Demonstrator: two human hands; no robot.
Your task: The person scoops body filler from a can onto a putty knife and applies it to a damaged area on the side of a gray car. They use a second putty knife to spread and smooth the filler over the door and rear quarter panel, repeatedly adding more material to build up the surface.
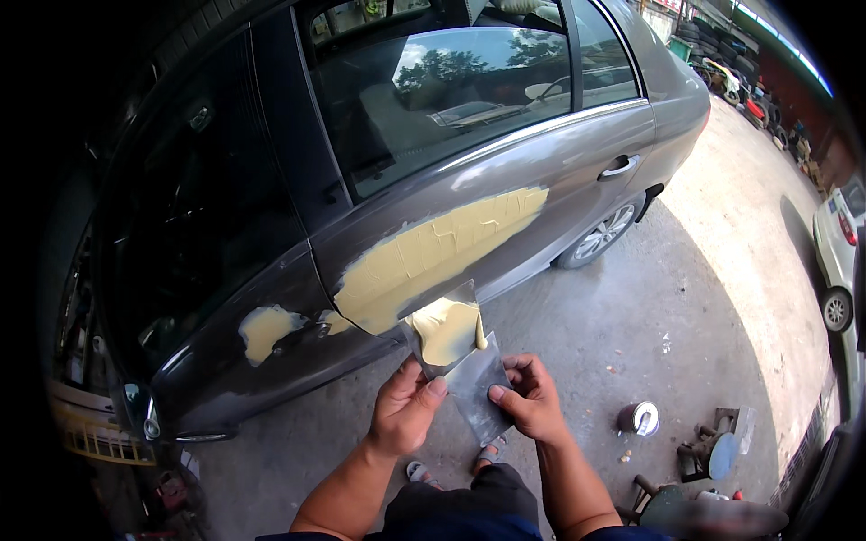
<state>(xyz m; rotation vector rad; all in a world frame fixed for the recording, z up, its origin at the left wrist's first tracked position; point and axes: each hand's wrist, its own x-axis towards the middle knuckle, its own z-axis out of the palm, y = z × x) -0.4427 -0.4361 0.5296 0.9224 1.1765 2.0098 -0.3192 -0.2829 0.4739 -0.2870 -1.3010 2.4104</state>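
Observation:
My left hand point(406, 410) is closed on a thin flat putty spreader point(437, 369) loaded with pale yellow putty point(442, 326). My right hand point(534, 401) pinches a second flat spreader point(484, 397), thumb on its face. The two blades overlap in front of my body, and some putty hangs at the loaded one's right edge. Just beyond them stands a grey car point(577, 149). A long, ridged putty patch point(437, 245) covers much of its rear door, and a smaller patch point(269, 332) lies on the front door near the handle.
A round can point(639, 418) stands on the concrete floor to the right. Near it are a small stool point(719, 455) and a dark seat point(713, 518). A white car point(841, 243) is parked at far right, with piled tyres point(722, 45) beyond. My feet are close to the grey car.

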